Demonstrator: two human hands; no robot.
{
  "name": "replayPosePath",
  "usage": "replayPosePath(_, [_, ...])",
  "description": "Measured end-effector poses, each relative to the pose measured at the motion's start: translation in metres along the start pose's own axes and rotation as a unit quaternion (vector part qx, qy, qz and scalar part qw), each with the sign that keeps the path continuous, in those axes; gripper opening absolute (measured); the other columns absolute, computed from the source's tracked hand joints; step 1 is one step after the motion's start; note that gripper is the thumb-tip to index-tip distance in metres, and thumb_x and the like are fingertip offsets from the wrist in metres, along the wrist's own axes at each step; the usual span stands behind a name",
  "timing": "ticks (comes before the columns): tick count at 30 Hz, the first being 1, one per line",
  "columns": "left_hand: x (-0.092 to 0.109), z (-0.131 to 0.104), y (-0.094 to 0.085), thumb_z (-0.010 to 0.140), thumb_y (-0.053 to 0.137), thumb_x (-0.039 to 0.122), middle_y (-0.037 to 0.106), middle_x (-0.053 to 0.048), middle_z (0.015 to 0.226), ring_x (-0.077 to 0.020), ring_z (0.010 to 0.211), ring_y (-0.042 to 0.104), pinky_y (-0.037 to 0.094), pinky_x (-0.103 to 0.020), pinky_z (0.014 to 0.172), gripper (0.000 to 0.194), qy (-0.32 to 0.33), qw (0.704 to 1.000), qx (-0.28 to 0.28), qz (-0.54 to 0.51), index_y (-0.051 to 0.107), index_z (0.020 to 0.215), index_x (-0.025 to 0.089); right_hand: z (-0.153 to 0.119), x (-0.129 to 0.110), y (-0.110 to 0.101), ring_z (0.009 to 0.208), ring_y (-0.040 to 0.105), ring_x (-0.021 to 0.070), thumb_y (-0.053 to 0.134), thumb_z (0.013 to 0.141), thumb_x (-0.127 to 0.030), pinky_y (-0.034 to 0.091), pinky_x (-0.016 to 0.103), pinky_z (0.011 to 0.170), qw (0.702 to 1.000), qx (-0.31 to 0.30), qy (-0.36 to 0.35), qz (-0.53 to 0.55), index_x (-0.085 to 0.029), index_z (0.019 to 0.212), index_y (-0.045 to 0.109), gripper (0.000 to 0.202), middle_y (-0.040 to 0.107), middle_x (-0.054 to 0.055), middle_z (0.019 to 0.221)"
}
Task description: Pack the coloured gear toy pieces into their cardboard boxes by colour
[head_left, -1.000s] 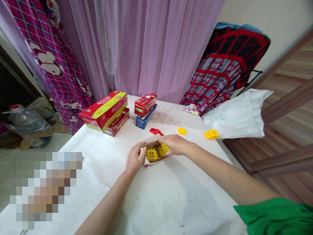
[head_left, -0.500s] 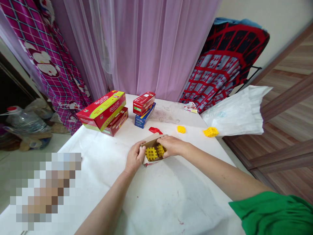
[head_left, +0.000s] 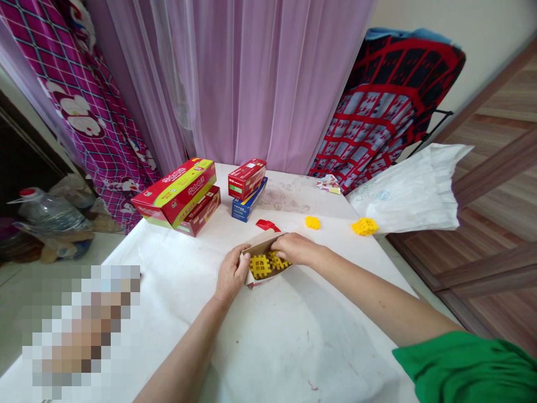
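Observation:
An open cardboard box (head_left: 264,246) sits on the white-covered table with yellow interlocking plastic building blocks (head_left: 259,267) inside. My left hand (head_left: 232,270) is wrapped around its left end, thumb over the rim. My right hand (head_left: 293,248) reaches in at the right end, fingers curled down onto a second yellow block (head_left: 277,259). The fingertips are partly hidden in the box. Just behind the box lies a red plastic piece (head_left: 267,225). Two clumps of yellow pieces rest further right, one small (head_left: 312,223) and one larger (head_left: 364,226).
A large red and yellow box (head_left: 174,193) rests on a dark red box (head_left: 199,212) at the back left. Beside them, a small red box (head_left: 246,178) sits atop a blue box (head_left: 248,202). A white sack (head_left: 411,190) hangs over the right edge.
My right hand has shifted slightly to the right inside the box, and more of the second yellow block shows. My left hand keeps its hold. The view has shifted a little.

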State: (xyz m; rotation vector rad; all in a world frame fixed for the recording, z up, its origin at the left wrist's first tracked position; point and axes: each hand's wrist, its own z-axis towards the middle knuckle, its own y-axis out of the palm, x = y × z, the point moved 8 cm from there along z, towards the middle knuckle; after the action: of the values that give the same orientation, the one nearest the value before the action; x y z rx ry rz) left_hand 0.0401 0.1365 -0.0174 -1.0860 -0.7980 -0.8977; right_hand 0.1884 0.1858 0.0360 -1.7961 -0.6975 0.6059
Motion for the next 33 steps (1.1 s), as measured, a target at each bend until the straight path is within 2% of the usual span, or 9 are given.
replayPosePath(5, [-0.002, 0.0, 0.001, 0.091, 0.043, 0.043, 0.071, -0.008, 0.11, -0.0235, 0.103, 0.065, 0.051, -0.038, 0.094, 0.039, -0.001, 1.0, -0.001, 0.001, 0.065, 0.113, 0.02, 0.004, 0.013, 0.004, 0.092, 0.069, 0.0217, 0.049, 0.086, -0.02, 0.048, 0.024, 0.073, 0.992, 0.004, 0.127, 0.001, -0.02, 0.097, 0.077, 0.03, 0.076, 0.007, 0.102])
replayPosePath(10, [-0.002, 0.001, 0.001, 0.09, 0.043, 0.043, 0.071, -0.009, 0.109, -0.0239, 0.103, 0.065, 0.05, -0.039, 0.095, 0.039, 0.003, 1.0, 0.002, 0.002, 0.066, 0.111, 0.019, 0.003, 0.012, 0.001, 0.102, 0.067, 0.0251, 0.045, 0.086, -0.013, 0.049, 0.028, 0.082, 0.986, 0.017, 0.155, -0.063, -0.015, 0.101, 0.074, 0.032, 0.073, 0.014, 0.11])
replayPosePath(19, [-0.002, 0.001, 0.001, 0.09, 0.043, 0.043, 0.071, -0.009, 0.109, -0.0235, 0.103, 0.065, 0.05, -0.038, 0.095, 0.039, 0.002, 1.0, 0.002, 0.0, 0.066, 0.111, 0.019, -0.006, 0.004, 0.001, 0.104, 0.065, 0.0235, 0.047, 0.083, -0.013, 0.045, 0.027, 0.089, 0.995, -0.011, 0.089, -0.036, -0.016, 0.106, 0.072, 0.034, 0.072, 0.013, 0.111])
replayPosePath(22, [-0.001, 0.0, 0.001, 0.09, 0.043, 0.043, 0.071, -0.008, 0.109, -0.0233, 0.103, 0.065, 0.05, -0.038, 0.095, 0.038, 0.001, 1.0, 0.0, 0.0, 0.066, 0.111, 0.02, -0.011, 0.0, -0.002, 0.103, 0.064, 0.0238, 0.051, 0.085, -0.024, 0.045, 0.027, 0.089, 0.997, -0.015, 0.072, -0.023, -0.013, 0.11, 0.07, 0.034, 0.069, 0.015, 0.111])
replayPosePath(25, [-0.001, 0.001, 0.001, 0.09, 0.043, 0.043, 0.071, -0.009, 0.109, -0.0237, 0.103, 0.065, 0.05, -0.039, 0.095, 0.039, 0.002, 1.0, 0.001, 0.001, 0.065, 0.111, 0.018, -0.01, -0.005, 0.0, 0.104, 0.063, 0.0262, 0.066, 0.077, -0.04, 0.046, 0.029, 0.089, 0.998, -0.037, 0.045, -0.012, -0.014, 0.119, 0.067, 0.049, 0.067, 0.015, 0.114])
replayPosePath(28, [0.0, 0.001, 0.0, 0.09, 0.043, 0.042, 0.071, -0.01, 0.11, -0.0238, 0.103, 0.065, 0.05, -0.039, 0.095, 0.039, 0.005, 1.0, 0.003, 0.002, 0.066, 0.111, 0.018, -0.005, -0.008, 0.004, 0.107, 0.061, 0.0286, 0.075, 0.071, -0.039, 0.046, 0.033, 0.092, 0.997, -0.061, 0.024, -0.036, -0.016, 0.121, 0.067, 0.056, 0.067, 0.015, 0.118])
replayPosePath(33, [0.002, 0.0, 0.0, 0.09, 0.043, 0.041, 0.071, -0.008, 0.109, -0.023, 0.103, 0.066, 0.05, -0.038, 0.095, 0.037, 0.01, 1.0, 0.003, 0.003, 0.066, 0.111, 0.02, 0.003, -0.011, 0.004, 0.102, 0.064, 0.028, 0.074, 0.074, -0.041, 0.048, 0.033, 0.089, 0.995, -0.084, 0.019, -0.059, -0.016, 0.116, 0.069, 0.049, 0.071, 0.013, 0.112])
